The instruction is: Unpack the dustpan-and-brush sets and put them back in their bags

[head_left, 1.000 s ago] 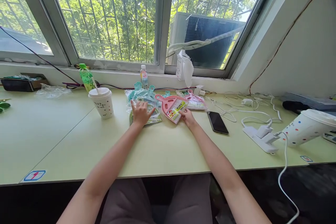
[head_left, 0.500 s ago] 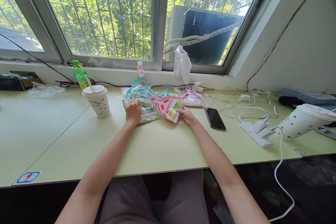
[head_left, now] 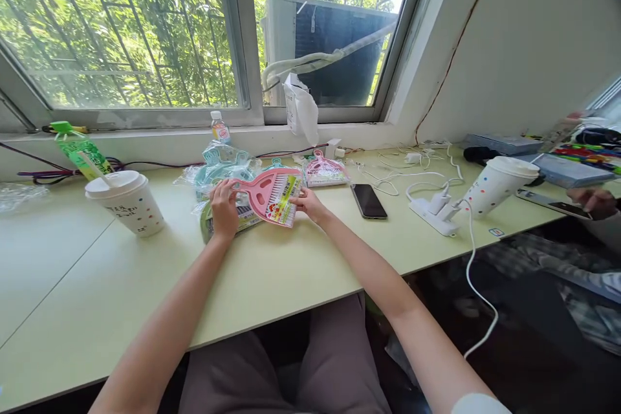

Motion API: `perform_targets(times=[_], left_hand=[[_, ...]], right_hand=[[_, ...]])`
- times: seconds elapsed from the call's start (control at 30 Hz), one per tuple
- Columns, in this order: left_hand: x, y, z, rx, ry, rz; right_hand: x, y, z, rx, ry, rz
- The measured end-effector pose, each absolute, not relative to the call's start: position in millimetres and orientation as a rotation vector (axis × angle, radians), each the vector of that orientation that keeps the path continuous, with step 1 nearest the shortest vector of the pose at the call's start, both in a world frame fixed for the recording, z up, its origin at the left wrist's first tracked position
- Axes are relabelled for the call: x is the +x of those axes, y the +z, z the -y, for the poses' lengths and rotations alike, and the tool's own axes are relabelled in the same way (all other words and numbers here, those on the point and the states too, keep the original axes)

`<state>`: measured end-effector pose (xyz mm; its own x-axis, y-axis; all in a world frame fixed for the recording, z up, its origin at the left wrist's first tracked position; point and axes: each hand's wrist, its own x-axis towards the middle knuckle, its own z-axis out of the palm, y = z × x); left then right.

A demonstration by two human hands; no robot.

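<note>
While the left hand (head_left: 224, 210) has the handle end of the pink dustpan (head_left: 261, 199) gripped in its fingers, it's the right hand (head_left: 309, 203) pinching the opposite edge, beside the bright label (head_left: 284, 199)! So both hands are on it, and the dustpan sits between them, tilted, in front of the teal packs (head_left: 220, 171) and partly covering a green pack (head_left: 246, 217) on the table (head_left: 291, 278); whether it touches that pack, I can't tell. Just behind and to the right lies a pink pack (head_left: 325, 171), with a black phone (head_left: 369, 200) near the right wrist. Over on the left, a lidded cup (head_left: 129, 207) stands with its straw up, a green bottle (head_left: 83, 154) just behind it. Farther right comes the power strip (head_left: 433, 215), plugs in, then a second cup (head_left: 499, 189), and out at the edge, a co-worker's hand (head_left: 596, 202) beside a flat device.
</note>
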<state>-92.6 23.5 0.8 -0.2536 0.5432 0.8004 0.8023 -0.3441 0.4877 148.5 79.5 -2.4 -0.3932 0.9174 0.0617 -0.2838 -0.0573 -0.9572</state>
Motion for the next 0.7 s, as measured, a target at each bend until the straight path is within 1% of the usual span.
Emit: perform_targets(times=[0.23,0.47,0.6,0.7], left_hand=[[-85,6,-14,-1.74,-1.579,1.746],[-67,15,-3,-1.858,-1.693,1.76],[-50,15,1,-1.983,-1.581,1.656],[-43,18,7,-1.801,-1.589,1.624]], right_hand=[[152,-4,-82,-0.728,1.644,1.291],[141,-10,-82,-0.695,1.621,1.209],[136,-11,-80,-0.687,1.586,1.106],[138,-6,-78,-0.626,1.563,1.045]])
